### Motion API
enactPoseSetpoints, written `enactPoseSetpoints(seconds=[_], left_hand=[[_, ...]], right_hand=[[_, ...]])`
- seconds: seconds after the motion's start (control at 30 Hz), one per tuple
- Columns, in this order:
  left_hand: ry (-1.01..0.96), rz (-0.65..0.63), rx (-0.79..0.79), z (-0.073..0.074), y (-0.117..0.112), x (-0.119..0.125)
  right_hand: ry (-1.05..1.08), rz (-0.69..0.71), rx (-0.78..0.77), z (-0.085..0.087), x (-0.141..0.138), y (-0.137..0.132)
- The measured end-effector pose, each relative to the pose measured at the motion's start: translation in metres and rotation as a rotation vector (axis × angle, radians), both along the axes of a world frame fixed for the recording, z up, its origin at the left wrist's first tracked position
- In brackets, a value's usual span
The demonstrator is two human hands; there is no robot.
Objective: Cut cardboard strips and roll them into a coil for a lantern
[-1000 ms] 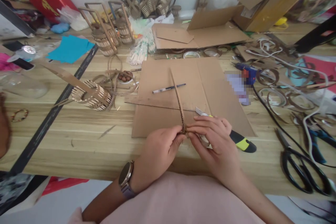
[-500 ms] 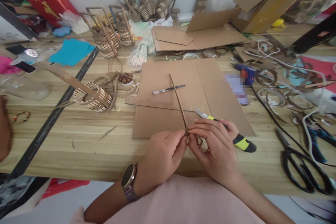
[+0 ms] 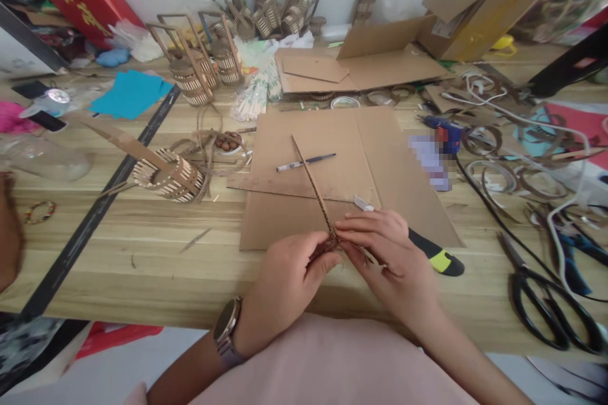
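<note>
Both my hands meet near the table's front edge around a thin cardboard strip [image 3: 313, 186], its corrugated edge facing up. My left hand [image 3: 297, 275] pinches the strip's near end between thumb and fingers. At the same end, my right hand [image 3: 392, 259] has its fingers closed against the strip, with a torn or curled piece showing below them. The far end points away over a flat cardboard sheet [image 3: 327, 126] and crosses above a pen [image 3: 306, 162]. A yellow-and-black utility knife [image 3: 439, 259] lies partly hidden under my right hand.
To the left stands a small slatted basket [image 3: 173, 177] beside a bowl of nuts [image 3: 228, 142]. Black scissors [image 3: 546, 304] and a blue glue gun [image 3: 444, 130] lie right, among cords and tape rolls. Several finished baskets [image 3: 190, 79] stand at the back. Another person's arm [image 3: 8, 234] shows at far left.
The strip's far end has swung left. My right hand has shifted slightly and now covers more of the knife. The curled piece at the near end shows more.
</note>
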State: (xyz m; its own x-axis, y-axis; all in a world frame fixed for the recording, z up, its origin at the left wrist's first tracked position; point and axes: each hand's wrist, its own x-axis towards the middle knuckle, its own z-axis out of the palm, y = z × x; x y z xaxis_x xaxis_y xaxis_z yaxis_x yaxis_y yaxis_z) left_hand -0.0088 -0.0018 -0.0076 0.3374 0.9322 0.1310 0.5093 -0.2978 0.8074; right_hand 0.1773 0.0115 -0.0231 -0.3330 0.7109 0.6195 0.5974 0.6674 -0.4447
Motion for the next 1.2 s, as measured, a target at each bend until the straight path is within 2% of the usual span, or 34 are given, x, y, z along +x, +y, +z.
enactPoseSetpoints(seconds=[0.1, 0.2, 0.4, 0.63, 0.9, 1.2], left_hand=[[0.035, 0.028, 0.051, 0.0, -0.001, 0.002], [0.046, 0.0, 0.095, 0.0, -0.002, 0.004], [0.015, -0.036, 0.135, 0.0, -0.004, 0.007], [-0.073, -0.066, -0.002, 0.005, -0.002, 0.003], [-0.023, -0.035, 0.004, 0.003, -0.002, 0.0], [-0.018, -0.014, -0.062, 0.005, 0.0, 0.005]], right_hand=[[-0.013, -0.013, 0.064, -0.002, -0.002, -0.002], [-0.002, -0.021, 0.12, 0.0, -0.005, -0.004], [-0.006, -0.086, 0.127, 0.007, -0.009, -0.006], [0.236, -0.058, -0.12, 0.01, -0.012, -0.005], [0.055, -0.008, 0.084, 0.008, -0.007, -0.005], [0.039, -0.059, 0.116, -0.006, -0.006, -0.007]])
